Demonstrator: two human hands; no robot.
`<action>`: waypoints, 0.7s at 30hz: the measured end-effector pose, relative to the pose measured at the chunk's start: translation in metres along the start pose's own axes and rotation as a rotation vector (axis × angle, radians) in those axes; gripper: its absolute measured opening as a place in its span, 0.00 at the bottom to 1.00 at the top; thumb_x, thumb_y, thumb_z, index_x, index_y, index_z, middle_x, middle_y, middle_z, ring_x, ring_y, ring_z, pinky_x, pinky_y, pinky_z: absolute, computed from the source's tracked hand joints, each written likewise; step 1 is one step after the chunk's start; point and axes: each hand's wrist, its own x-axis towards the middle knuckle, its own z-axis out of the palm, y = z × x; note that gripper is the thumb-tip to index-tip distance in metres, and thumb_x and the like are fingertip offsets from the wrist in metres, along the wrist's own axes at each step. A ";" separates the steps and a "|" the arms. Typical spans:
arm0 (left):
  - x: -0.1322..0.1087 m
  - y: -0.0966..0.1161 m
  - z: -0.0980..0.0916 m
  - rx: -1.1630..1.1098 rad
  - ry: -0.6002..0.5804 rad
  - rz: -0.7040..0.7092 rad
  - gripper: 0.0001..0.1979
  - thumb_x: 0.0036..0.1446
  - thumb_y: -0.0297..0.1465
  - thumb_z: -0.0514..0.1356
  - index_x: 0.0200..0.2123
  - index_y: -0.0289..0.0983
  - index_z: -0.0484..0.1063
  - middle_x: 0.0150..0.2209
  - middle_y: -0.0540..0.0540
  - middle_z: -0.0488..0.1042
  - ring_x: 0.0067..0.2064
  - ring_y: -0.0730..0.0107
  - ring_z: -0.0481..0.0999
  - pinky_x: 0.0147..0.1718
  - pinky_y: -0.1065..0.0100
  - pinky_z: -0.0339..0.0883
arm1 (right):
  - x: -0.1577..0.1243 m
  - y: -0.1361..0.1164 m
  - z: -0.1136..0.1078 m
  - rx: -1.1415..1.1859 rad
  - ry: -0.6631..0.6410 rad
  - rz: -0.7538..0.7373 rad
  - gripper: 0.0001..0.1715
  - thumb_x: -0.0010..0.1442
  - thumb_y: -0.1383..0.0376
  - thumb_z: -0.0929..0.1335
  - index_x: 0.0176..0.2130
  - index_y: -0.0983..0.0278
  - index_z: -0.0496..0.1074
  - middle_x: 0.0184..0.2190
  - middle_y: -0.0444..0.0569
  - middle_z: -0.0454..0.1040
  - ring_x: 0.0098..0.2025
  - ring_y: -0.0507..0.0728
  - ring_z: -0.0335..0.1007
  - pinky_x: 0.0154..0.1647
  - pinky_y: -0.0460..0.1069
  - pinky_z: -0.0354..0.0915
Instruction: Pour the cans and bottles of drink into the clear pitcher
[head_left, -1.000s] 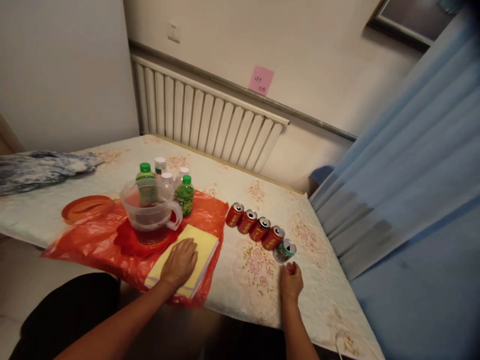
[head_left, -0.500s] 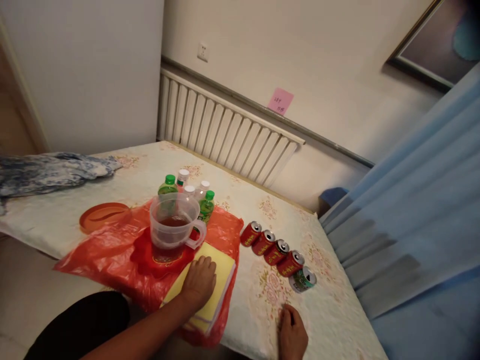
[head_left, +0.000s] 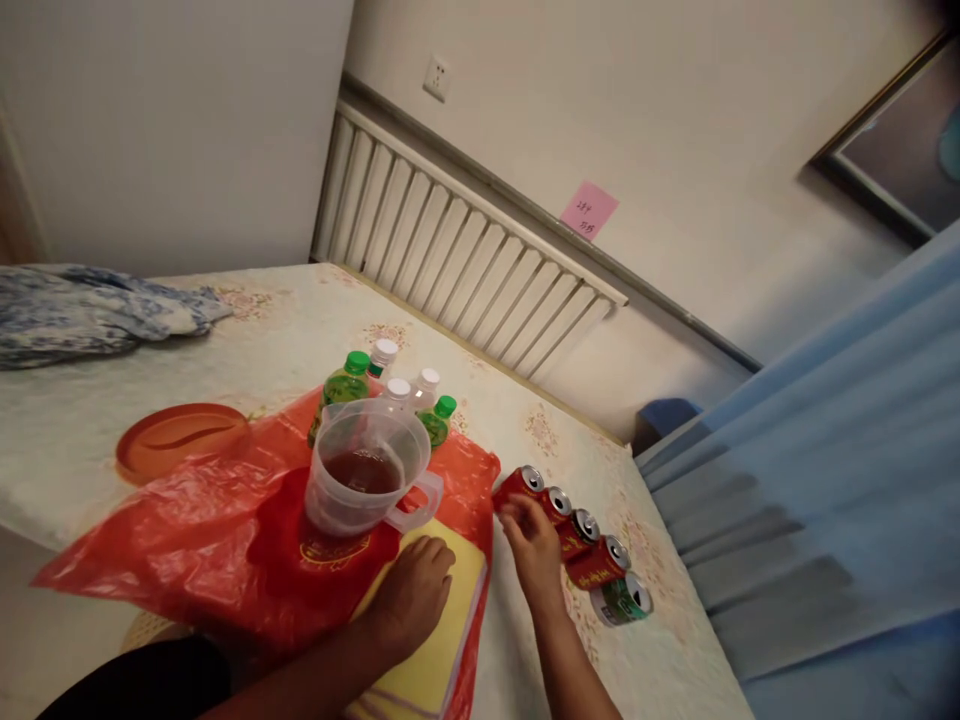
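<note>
My left hand rests with its fingers curled on a stack of yellow paper, apparently holding nothing. My right hand reaches over the left end of a row of drink cans, fingers bent but apart, in front of a red can. Whether the fingertips touch it I cannot tell. Several red cans and a green can make up the row. Beside my left hand, a clear plastic jug with brown liquid stands on a red scalloped piece, over a red plastic bag.
Behind the jug stand several bottles with green and white caps, one a green-capped bottle. An orange lid lies at left, near a blue-and-white cloth. A flowered tablecloth covers the table. A radiator and blue curtain border it.
My right hand has moved forward and left from the table's near edge to the red cans, its fingers loosening. My left hand stays on the yellow paper. The view has shifted slightly.
</note>
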 end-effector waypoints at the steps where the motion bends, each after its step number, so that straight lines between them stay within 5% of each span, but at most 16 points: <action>1: -0.001 0.001 0.001 -0.018 -0.003 0.019 0.11 0.57 0.22 0.51 0.39 0.39 0.70 0.41 0.42 0.72 0.45 0.58 0.69 0.49 0.55 0.63 | 0.016 -0.012 0.016 0.026 -0.021 -0.034 0.24 0.51 0.59 0.72 0.48 0.63 0.75 0.39 0.52 0.80 0.40 0.61 0.77 0.43 0.55 0.73; 6: -0.006 0.005 0.000 -0.107 -0.024 0.040 0.12 0.55 0.21 0.51 0.38 0.41 0.69 0.41 0.43 0.73 0.45 0.59 0.70 0.48 0.57 0.65 | 0.069 -0.051 0.084 -0.038 -0.129 -0.197 0.42 0.45 0.61 0.76 0.59 0.62 0.67 0.56 0.56 0.73 0.50 0.62 0.73 0.49 0.57 0.71; 11: -0.004 0.002 0.000 -0.151 -0.022 -0.005 0.10 0.56 0.22 0.52 0.37 0.41 0.69 0.41 0.44 0.74 0.45 0.60 0.71 0.48 0.57 0.67 | 0.083 -0.069 0.121 -0.070 -0.254 -0.306 0.30 0.49 0.61 0.74 0.52 0.61 0.71 0.46 0.48 0.78 0.45 0.57 0.74 0.49 0.53 0.69; 15: -0.003 0.001 0.002 -0.163 0.001 -0.002 0.09 0.56 0.23 0.53 0.36 0.42 0.69 0.40 0.44 0.74 0.44 0.60 0.71 0.48 0.57 0.67 | 0.080 -0.071 0.127 -0.101 -0.211 -0.263 0.18 0.49 0.60 0.73 0.41 0.63 0.73 0.37 0.44 0.79 0.37 0.55 0.73 0.41 0.49 0.69; 21: -0.003 -0.001 0.004 -0.251 0.058 -0.034 0.12 0.58 0.24 0.51 0.43 0.39 0.69 0.42 0.43 0.75 0.47 0.59 0.73 0.50 0.56 0.68 | 0.073 -0.072 0.092 -0.154 -0.106 -0.174 0.22 0.45 0.59 0.75 0.40 0.63 0.72 0.34 0.44 0.78 0.35 0.56 0.73 0.40 0.50 0.69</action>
